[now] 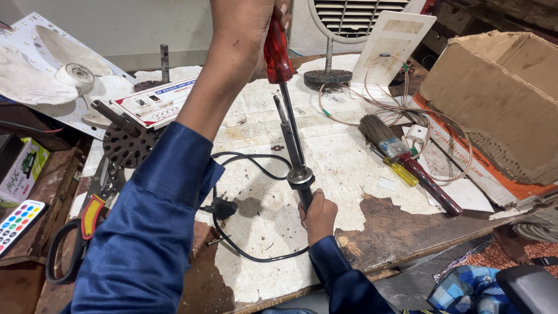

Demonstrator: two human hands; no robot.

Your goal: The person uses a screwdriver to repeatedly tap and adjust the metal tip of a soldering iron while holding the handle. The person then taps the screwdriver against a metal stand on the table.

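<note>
While the left hand (247,35) is clamped on a red-handled screwdriver (278,55), its blade run down to the collar of a soldering iron (293,148), the right hand (317,216) grips that iron's handle upright near the desk's (349,168) near edge; the iron looks whole yet, so the work seems barely begun. Cord and plug (222,207) lie loose at the near edge. Desk: peeling white, worn; brush (386,142) right, scissors (72,247) at left edge, carton (494,99) far right, fan blade (40,64) far-left corner.
</note>
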